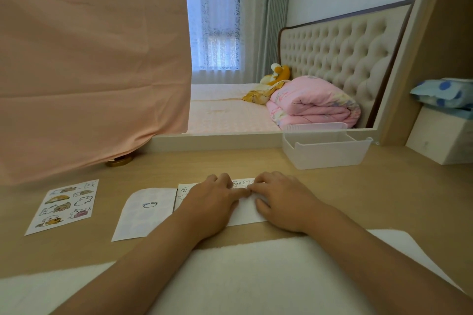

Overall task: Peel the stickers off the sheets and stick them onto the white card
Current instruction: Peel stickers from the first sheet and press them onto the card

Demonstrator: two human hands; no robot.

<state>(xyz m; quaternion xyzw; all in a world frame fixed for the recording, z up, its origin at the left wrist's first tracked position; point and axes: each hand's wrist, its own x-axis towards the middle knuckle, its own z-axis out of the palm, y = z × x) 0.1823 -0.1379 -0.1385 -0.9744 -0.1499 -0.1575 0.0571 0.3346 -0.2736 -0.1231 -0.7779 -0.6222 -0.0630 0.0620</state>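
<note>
The left hand (212, 202) presses down the sticker sheet (247, 212) just right of the white card (142, 224) while the right hand (281, 202) picks at a sticker edge, pinched or not I cannot tell, so next comes a slow, gentle lift.

Beyond the card (143, 215), bare desk (230, 163) runs open to the mirror ledge (217, 142). Left of the card lies a sticker sheet (62, 207), with a pink cloth (89, 71) hanging to the desk behind it. Right of the card the left hand (212, 202) and right hand (284, 202) cover another sheet (247, 212); a plastic bin (325, 152) stands farther back.
</note>
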